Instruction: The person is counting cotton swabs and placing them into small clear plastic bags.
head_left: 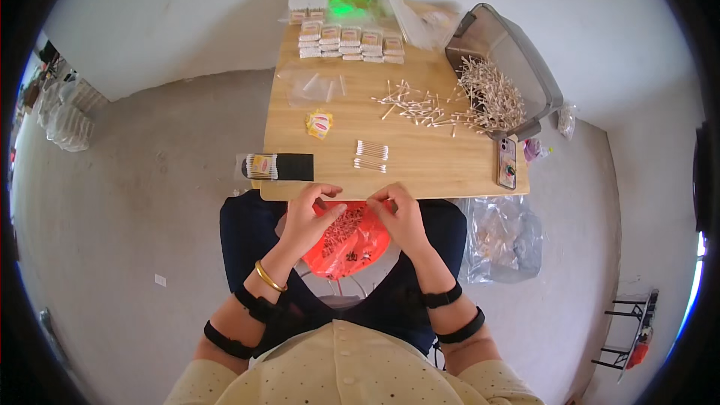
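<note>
Both my hands hover at the near table edge, above an open red plastic bag (pixel 360 253) that holds loose cotton swabs. My left hand (pixel 306 214) has its thumb and fingers apart, with nothing between them. The fingers of my right hand (pixel 401 217) curl in towards the thumb, the tips close together; whatever is between them, if anything, is too small to make out. Just beyond, two short rows of cotton swabs (pixel 371 155) lie side by side. To the left, a clear packet of swabs (pixel 262 166) with a label rests on a black strip (pixel 297 167).
A grey translucent bin (pixel 517 37) lies tipped at the back right, swabs (pixel 420 107) spilling out. Stacked swab packets (pixel 351 39) stand at the back. Yellow labels (pixel 319 124), clear bags (pixel 311 87) and a phone (pixel 508 163) lie about. A clear plastic bag (pixel 506 240) hangs at right.
</note>
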Motion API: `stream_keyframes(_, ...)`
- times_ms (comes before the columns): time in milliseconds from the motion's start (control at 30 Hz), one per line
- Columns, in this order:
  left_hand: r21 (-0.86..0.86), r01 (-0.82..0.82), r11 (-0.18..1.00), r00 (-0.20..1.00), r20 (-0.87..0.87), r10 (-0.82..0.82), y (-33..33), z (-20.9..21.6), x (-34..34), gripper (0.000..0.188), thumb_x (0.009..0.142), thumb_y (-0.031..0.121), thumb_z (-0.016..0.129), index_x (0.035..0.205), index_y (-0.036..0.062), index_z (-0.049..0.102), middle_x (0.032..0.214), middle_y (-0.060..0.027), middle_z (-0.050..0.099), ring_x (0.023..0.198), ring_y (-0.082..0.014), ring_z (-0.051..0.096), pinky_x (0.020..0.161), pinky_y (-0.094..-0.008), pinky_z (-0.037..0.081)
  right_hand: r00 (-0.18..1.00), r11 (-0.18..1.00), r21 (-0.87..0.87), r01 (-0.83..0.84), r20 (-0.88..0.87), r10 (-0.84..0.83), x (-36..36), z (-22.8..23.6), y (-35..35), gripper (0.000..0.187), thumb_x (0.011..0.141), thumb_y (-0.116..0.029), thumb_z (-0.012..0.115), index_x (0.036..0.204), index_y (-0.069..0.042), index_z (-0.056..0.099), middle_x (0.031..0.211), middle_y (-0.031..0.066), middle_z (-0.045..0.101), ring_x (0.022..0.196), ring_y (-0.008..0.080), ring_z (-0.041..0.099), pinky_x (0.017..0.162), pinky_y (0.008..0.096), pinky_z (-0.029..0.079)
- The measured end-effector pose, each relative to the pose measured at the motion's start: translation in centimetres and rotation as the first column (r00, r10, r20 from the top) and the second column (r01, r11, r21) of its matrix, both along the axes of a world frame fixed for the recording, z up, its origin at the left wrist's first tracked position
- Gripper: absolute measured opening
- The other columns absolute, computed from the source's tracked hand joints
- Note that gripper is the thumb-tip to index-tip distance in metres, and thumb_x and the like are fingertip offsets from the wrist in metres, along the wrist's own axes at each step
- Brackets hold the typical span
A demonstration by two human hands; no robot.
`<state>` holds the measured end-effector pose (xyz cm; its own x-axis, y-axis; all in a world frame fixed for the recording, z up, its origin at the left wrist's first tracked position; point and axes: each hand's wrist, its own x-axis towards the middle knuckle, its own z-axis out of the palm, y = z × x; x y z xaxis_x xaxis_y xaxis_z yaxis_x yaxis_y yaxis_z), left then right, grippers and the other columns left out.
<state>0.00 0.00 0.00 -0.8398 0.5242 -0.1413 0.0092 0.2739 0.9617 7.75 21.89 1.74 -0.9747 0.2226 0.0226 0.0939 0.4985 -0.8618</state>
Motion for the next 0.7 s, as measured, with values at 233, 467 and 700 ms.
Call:
stream_keyframes(233,-0.275,-0.048,0.96,0.848,-0.519,-0.106,3.8,-3.0,-2.8,0.032,0.086,0.016,0.077,0.115,0.0076,0.066,0.108,-0.0102,0.066,0.098,-0.0249,0.066,0.089,-0.0409,0.047,0.97,0.904,0.364,0.223,-0.172,-0.17,-5.3,-6.2,4.0,0.011,0.083,-0.014,0.077,0.091,-0.01,0.072,0.097,0.0112,0.061,0.098,0.0339,0.055,0.089,0.0443,0.046)
stream_keyframes(467,-0.392,-0.137,0.909,0.754,-0.637,-0.161,6.9,-5.6,-8.5,0.013,0.087,0.012,0.065,0.1,0.011,0.065,0.095,-0.0081,0.064,0.098,-0.0277,0.063,0.087,-0.0438,0.041,0.974,0.896,0.391,0.209,-0.163,-0.156,-8.9,-7.7,4.0,0.016,0.079,-0.012,0.076,0.094,-0.014,0.072,0.101,0.0114,0.06,0.102,0.0358,0.053,0.091,0.0474,0.045)
stream_keyframes(700,-0.39,-0.229,0.892,0.686,-0.715,-0.136,8.4,-7.4,-9.1,0.013,0.085,0.011,0.065,0.096,0.0123,0.057,0.093,-0.0074,0.059,0.094,-0.0284,0.06,0.085,-0.0427,0.039,0.977,0.929,0.328,0.17,-0.177,-0.116,-6.5,-7.5,4.1,0.019,0.08,-0.009,0.075,0.099,-0.012,0.07,0.103,0.0116,0.059,0.101,0.0351,0.052,0.092,0.0471,0.043)
